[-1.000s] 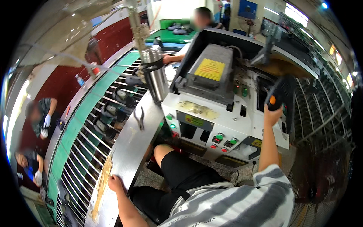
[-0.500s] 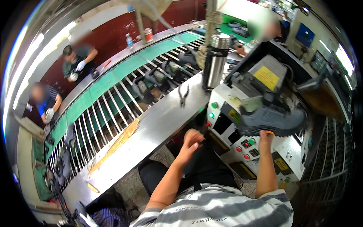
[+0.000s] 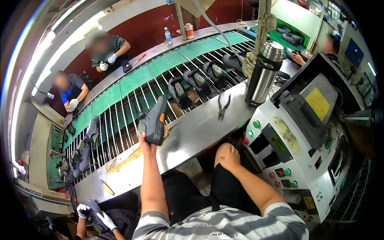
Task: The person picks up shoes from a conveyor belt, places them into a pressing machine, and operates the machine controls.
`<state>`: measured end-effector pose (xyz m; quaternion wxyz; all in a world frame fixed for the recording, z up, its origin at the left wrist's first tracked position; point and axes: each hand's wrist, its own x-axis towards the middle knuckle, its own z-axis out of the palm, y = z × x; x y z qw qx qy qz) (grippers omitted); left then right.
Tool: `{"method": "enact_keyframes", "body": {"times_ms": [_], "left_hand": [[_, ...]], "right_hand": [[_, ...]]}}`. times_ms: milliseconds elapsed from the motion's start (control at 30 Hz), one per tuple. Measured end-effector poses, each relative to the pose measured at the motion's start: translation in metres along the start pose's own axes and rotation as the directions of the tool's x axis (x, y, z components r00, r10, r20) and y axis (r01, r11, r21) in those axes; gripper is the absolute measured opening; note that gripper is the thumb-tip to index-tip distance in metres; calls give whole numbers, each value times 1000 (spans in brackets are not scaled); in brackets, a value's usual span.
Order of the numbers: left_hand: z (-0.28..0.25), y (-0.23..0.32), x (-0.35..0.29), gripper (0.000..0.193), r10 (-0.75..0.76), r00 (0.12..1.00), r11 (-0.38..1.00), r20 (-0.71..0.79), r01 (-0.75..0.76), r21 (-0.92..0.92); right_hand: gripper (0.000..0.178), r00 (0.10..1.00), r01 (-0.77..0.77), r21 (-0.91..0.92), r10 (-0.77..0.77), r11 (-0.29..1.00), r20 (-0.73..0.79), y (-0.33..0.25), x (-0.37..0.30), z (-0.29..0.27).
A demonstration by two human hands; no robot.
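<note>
My left hand (image 3: 147, 145) holds a grey work shoe (image 3: 153, 119) by its lower end, above the edge of the metal table. The shoe tilts toe up, and its dark sole with an orange patch faces right. Close to my right knee is my right hand (image 3: 231, 159), fingers curled in and nothing visible in them. Between the shoe and a steel thermos (image 3: 263, 76), a pair of pliers (image 3: 223, 107) lies on the metal table (image 3: 200, 127).
Several grey shoes (image 3: 196, 83) sit on the roller conveyor (image 3: 120, 127) beyond the table. A white control machine (image 3: 288, 160) stands at right. A yellow-handled tool (image 3: 107, 187) lies at the table's left end. Co-workers sit across the conveyor; another's gloved hands (image 3: 105, 218) hold a shoe, lower left.
The grey shoe has gone from my right hand over the machine to my left hand over the table. My right hand has dropped to my knee. The view has shifted left.
</note>
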<state>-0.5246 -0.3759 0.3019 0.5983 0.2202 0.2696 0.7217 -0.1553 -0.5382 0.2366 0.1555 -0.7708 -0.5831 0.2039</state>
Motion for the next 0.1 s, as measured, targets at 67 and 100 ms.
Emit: {"method": "enact_keyframes", "body": {"times_ms": [67,100], "left_hand": [[-16,31,49,62,-40,988,983,-152,67,171],[-19,24,56,62,-47,986,982,-157,74,172]], "right_hand": [[102,997,-51,-164,60,985,51,-26,0,6],[102,996,-76,-171,84,982,38,-27,6,8]]}}
